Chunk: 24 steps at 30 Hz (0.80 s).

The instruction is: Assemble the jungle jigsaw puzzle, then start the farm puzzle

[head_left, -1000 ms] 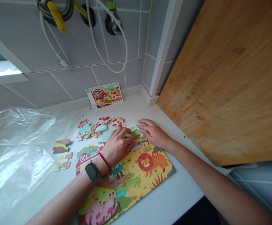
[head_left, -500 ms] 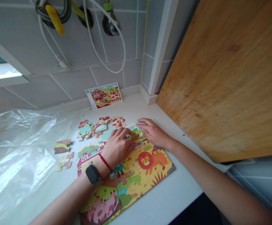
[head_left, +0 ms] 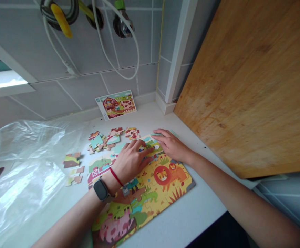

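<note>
A jigsaw puzzle [head_left: 150, 206] with a pig, a lion and a crocodile lies under both hands. My left hand [head_left: 130, 156], with a watch and red cord at the wrist, rests over its upper middle. Its index finger and thumb point right, apart, and the other fingers bend down onto the pieces; their tips are partly hidden. My right hand [head_left: 172, 146] lies at the upper right edge, fingers stretched out and touching the green sheep piece [head_left: 156, 147]. No piece is lifted in either hand.
Loose puzzle pieces [head_left: 96, 142] lie beyond the puzzle, and a few more pieces [head_left: 74, 175] to its left. A picture card [head_left: 117, 105] leans on the tiled wall. Clear plastic bags [head_left: 28, 186] cover the left side. A wooden panel [head_left: 248, 89] stands at the right.
The view has shifted slightly, so everything sits a little to the right. Both hands keep nearly the same place on the puzzle.
</note>
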Available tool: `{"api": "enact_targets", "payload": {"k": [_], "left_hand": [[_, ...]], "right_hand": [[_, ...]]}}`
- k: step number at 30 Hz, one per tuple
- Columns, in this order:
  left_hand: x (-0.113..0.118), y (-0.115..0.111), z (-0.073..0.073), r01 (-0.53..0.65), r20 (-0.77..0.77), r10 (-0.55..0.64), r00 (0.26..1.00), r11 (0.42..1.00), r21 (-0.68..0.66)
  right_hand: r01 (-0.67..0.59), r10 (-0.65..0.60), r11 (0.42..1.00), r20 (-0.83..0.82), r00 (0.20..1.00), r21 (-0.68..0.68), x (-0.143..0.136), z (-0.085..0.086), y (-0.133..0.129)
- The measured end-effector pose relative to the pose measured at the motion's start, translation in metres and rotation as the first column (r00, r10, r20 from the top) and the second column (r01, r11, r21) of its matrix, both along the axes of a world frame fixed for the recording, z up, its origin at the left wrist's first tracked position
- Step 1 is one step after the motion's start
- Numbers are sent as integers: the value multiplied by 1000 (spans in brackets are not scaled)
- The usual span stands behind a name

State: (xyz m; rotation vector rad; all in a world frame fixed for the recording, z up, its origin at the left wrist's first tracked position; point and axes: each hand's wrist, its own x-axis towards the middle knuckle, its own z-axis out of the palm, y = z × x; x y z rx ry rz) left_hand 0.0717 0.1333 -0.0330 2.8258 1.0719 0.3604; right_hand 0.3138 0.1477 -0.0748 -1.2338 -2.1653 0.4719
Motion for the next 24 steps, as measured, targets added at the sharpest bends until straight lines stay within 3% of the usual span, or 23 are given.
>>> {"api": "enact_targets", "payload": {"k": [5, 9, 15, 24], "left_hand": [[0, -2, 3, -25, -56, 24, 998, 1000, -12], [-14, 9, 9, -10, -63, 8, 998, 1000, -30], [-46, 29, 17, -178, -138, 170, 976, 983, -46], [-36, 20, 13, -214, -107, 209, 972, 976, -35]], "right_hand": [[-9, 9, 1000, -3, 1000, -7, 1, 0, 1], [-2, 2, 1000, -13, 1000, -11, 2, 0, 1], [9, -10, 999, -41, 999, -39, 4, -3, 1], [38, -45, 997, -114, 992, -68, 6, -2, 1]]}}
